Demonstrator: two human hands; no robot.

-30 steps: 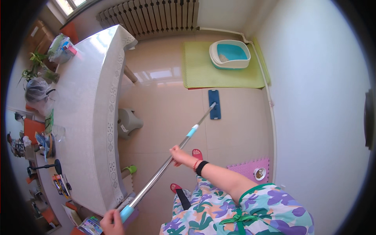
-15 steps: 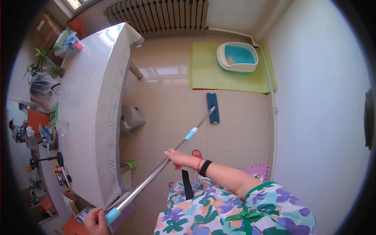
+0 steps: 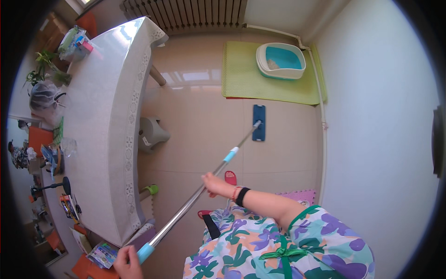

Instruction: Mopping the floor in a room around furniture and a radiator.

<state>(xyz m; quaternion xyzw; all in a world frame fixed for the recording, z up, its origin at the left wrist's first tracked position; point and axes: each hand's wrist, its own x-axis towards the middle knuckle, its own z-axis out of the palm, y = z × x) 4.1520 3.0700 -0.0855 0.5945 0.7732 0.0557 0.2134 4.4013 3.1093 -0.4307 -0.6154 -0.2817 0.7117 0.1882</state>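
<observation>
I grip a long silver mop pole [image 3: 186, 209] with two hands. My left hand [image 3: 127, 261] is closed on its light blue end grip at the lower left, and my right hand [image 3: 214, 185] is wrapped round the metal shaft near the middle. At the far end the flat dark blue mop head [image 3: 259, 132] lies on the beige tiled floor [image 3: 200, 130], just short of a green mat [image 3: 246, 90]. My feet in red sandals [image 3: 230, 176] show below my right hand, partly hidden by my floral clothing.
A cloth-covered table [image 3: 93, 139], cluttered along its far side, runs down the left, with a grey stool [image 3: 151, 135] beside it. A litter tray [image 3: 280, 74] sits on the green mat, below a radiator [image 3: 181, 14]. A white wall and pipe [image 3: 324, 158] bound the right. A pink foam mat [image 3: 292, 195] lies nearby.
The mop head shifted a little left half a second ago and has since moved back to the right. Both my hands moved with the pole, keeping their grip.
</observation>
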